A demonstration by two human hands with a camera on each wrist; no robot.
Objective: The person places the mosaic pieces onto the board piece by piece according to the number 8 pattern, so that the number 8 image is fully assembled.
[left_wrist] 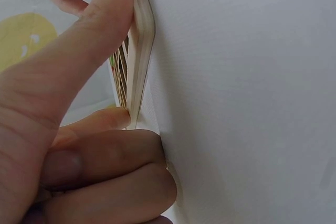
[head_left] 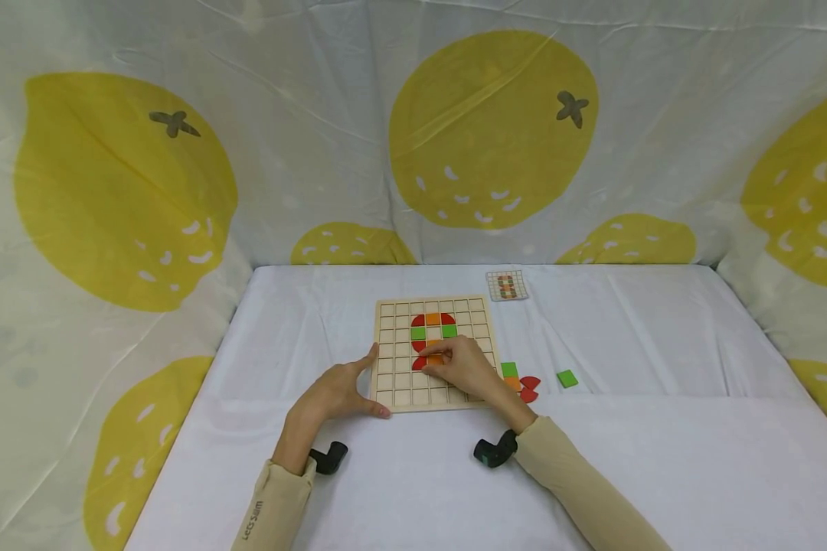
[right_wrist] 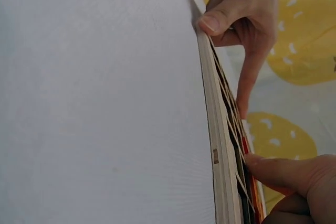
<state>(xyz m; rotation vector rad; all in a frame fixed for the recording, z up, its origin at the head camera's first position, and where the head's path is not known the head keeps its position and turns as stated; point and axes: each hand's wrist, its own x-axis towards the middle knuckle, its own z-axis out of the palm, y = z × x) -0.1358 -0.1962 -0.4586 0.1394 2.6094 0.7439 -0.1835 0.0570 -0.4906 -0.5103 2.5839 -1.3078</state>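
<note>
Watching remotely through the head camera, I'm seeing the left hand [head_left: 338,392], thumb and forefinger spread, bracing the square, gridded pale-wood board [head_left: 394,392] between both hands, probably against sliding; the right hand [head_left: 470,369] is pinching a red quarter-round tile [head_left: 418,363], with loose green, orange and red tiles [head_left: 509,370] lying beside its wrist, likely for easy reach. The left-wrist view is showing white cloth [left_wrist: 252,103] beneath; the right-wrist view, lemon-printed fabric [right_wrist: 310,35] hanging beyond the left hand.

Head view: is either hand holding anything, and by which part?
The left hand only touches the near left corner and left edge of the board. The right hand has fingertips at a red piece; a pinch cannot be confirmed.
</note>
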